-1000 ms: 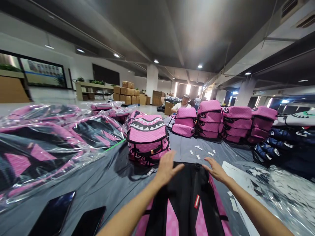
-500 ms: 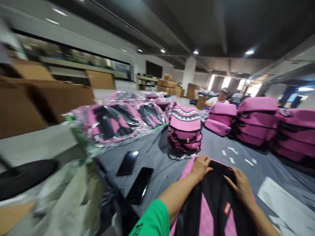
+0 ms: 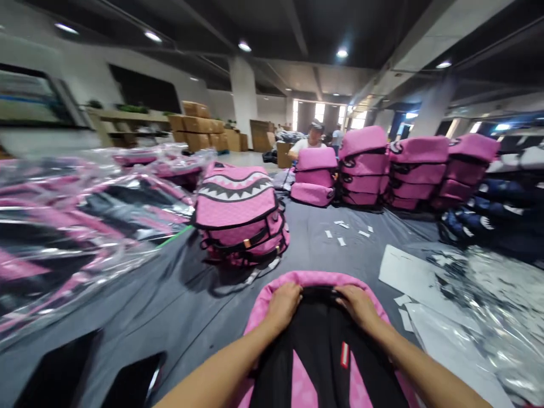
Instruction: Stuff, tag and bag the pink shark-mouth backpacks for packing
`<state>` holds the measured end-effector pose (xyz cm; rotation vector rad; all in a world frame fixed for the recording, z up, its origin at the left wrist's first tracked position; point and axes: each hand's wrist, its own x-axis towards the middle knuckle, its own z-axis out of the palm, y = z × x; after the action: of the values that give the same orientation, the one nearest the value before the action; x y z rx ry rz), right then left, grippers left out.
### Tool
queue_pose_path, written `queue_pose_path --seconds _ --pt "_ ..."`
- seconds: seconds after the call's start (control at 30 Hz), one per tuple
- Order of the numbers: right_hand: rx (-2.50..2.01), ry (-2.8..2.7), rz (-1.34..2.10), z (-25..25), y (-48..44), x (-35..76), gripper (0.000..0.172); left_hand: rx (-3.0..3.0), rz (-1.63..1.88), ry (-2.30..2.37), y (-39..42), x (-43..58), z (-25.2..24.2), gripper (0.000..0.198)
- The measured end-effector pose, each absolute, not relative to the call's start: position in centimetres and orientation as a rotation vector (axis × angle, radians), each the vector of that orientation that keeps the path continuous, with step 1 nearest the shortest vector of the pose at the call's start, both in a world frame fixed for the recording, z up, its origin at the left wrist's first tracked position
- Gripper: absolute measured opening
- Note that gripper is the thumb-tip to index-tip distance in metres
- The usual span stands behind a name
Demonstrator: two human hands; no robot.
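Note:
A pink and black backpack (image 3: 317,326) lies in front of me with its strap side up and a small red and white tag on it. My left hand (image 3: 284,303) is closed on the left of its black top edge, fingertips curled in. On the right of the same edge, my right hand (image 3: 359,306) grips with bent fingers. Just beyond, to the left, another pink backpack (image 3: 238,209) with a shark-mouth print stands upright on the grey cloth, touched by neither hand.
Plastic-wrapped pink backpacks (image 3: 123,204) lie at left. Two phones (image 3: 134,379) are at the lower left. Stacked pink bags (image 3: 363,170) line the far side, near a person (image 3: 313,139). Paper slips (image 3: 341,241), white sheets (image 3: 408,277) and clear plastic (image 3: 501,317) lie at right.
My view has swung to the right, so the scene sits further left. Both hands stay at the backpack's top edge, and its pink rim now shows more fully.

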<state>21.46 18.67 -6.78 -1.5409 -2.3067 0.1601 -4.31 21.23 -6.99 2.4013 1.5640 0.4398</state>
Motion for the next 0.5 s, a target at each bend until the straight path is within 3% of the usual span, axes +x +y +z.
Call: queue_pose_path --seconds 0.2,0.4,0.5 --pt "-1.797 -2.222 0.052 -6.6 21.5 19.5 0.028 2.403 0.332 1.693 24.1 -2.3 -5.4 0.031" --pt "-1.851 -2.205 -0.05 -8.4 22.5 19.6 0.025 2.476 0.215 1.601 21.1 -1.0 -2.2 0.079" --pt "-1.896 -2.202 -0.054 -7.8 22.7 19.0 0.027 2.484 0.248 1.509 19.1 0.9 -2.4 0.09"
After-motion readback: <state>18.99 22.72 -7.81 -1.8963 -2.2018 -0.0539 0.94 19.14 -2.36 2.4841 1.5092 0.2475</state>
